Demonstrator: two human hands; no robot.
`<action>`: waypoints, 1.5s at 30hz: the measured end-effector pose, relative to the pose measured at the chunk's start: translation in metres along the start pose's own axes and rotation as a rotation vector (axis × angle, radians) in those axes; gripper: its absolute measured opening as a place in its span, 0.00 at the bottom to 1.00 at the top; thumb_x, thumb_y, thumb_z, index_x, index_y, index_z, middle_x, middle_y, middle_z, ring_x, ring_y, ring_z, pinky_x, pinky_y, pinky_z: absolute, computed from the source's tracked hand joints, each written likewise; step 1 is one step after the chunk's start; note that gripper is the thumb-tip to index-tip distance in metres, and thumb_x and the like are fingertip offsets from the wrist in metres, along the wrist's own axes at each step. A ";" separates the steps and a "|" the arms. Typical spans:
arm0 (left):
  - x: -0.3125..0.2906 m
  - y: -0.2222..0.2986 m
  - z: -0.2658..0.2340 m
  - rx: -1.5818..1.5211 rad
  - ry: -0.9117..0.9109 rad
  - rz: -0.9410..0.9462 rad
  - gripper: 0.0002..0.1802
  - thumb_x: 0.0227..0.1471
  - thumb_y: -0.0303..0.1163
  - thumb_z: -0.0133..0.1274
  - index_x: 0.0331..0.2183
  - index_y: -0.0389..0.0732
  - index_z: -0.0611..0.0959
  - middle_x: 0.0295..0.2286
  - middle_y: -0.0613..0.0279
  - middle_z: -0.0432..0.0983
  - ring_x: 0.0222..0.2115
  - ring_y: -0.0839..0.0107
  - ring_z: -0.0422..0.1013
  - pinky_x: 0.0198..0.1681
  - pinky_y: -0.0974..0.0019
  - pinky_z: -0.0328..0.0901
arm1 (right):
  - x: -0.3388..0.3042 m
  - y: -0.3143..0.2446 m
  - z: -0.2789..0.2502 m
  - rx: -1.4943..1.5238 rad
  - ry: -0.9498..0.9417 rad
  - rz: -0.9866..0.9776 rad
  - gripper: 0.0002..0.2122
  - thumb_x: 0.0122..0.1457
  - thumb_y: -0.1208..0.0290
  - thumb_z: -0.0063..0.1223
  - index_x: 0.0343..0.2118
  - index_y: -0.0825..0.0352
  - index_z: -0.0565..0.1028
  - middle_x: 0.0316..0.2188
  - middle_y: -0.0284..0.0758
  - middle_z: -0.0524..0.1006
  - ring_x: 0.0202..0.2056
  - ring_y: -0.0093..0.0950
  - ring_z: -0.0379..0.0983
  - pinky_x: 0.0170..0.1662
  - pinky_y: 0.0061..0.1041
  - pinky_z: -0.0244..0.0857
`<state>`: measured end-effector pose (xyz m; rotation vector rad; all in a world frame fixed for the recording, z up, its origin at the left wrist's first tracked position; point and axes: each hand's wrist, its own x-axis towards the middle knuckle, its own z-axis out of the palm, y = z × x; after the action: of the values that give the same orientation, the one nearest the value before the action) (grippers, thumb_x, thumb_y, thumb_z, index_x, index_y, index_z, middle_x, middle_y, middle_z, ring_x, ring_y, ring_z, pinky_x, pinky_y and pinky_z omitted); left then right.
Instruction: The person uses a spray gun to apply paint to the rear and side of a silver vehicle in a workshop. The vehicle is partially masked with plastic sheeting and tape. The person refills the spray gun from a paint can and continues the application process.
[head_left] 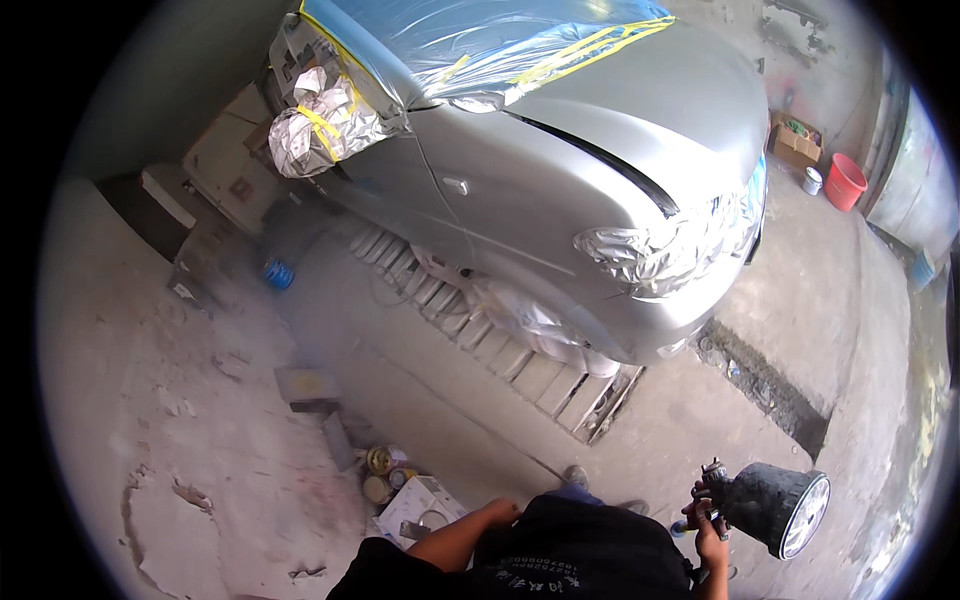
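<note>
At the lower right my right hand (711, 543) is closed round the handle of a spray gun (712, 488). The gun's large dark cup (765, 503) tilts to the right and shows a pale round end. My left hand (503, 512) rests close to my waist beside my black shirt, its fingers mostly hidden. Ahead stands a silver car (540, 205), well apart from both hands. Blue film (420, 40) edged with yellow tape covers its glass. Crinkled silvery sheeting wraps the side mirror (320, 128) and the headlight (650, 255). Clear plastic (530, 315) covers the front wheel.
Slatted grating (460, 325) runs along the floor beneath the car, with a trench (765, 385) further right. Paint cans (385, 462) and a white box (432, 500) stand near my left arm. A blue can (279, 273), a red bucket (846, 182) and a cardboard box (797, 145) stand farther off.
</note>
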<state>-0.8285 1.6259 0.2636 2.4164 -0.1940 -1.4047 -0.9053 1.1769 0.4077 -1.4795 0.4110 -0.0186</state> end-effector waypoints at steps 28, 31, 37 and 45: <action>0.076 -0.061 -0.015 -0.237 -0.103 0.010 0.11 0.42 0.35 0.50 0.20 0.39 0.82 0.17 0.54 0.77 0.17 0.62 0.74 0.24 0.60 0.68 | -0.008 -0.056 0.067 -0.039 0.295 -0.083 0.16 0.61 0.63 0.46 0.46 0.70 0.70 0.26 0.32 0.74 0.27 0.21 0.70 0.30 0.21 0.63; 0.097 -0.070 -0.012 -0.093 -0.017 0.279 0.08 0.36 0.32 0.50 0.19 0.41 0.82 0.17 0.53 0.76 0.19 0.57 0.73 0.27 0.56 0.68 | -0.009 -0.063 0.060 0.017 0.286 -0.094 0.18 0.60 0.63 0.48 0.50 0.67 0.67 0.24 0.30 0.71 0.25 0.19 0.67 0.27 0.19 0.60; 0.096 -0.008 -0.026 -0.156 0.193 0.267 0.07 0.33 0.31 0.49 0.18 0.40 0.80 0.18 0.50 0.74 0.22 0.54 0.72 0.27 0.54 0.65 | -0.006 -0.069 0.024 0.112 0.275 -0.151 0.18 0.61 0.64 0.46 0.51 0.67 0.65 0.27 0.32 0.71 0.24 0.20 0.68 0.24 0.20 0.62; 0.088 0.141 -0.003 -0.096 0.086 0.164 0.20 0.41 0.34 0.50 0.39 0.37 0.79 0.35 0.50 0.77 0.38 0.59 0.72 0.42 0.61 0.65 | -0.001 -0.087 -0.068 0.225 0.345 -0.304 0.21 0.61 0.65 0.42 0.55 0.69 0.59 0.45 0.35 0.68 0.24 0.20 0.68 0.23 0.21 0.65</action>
<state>-0.7740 1.4703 0.2430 2.3198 -0.2903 -1.2084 -0.9043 1.1029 0.4894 -1.3042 0.4410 -0.5512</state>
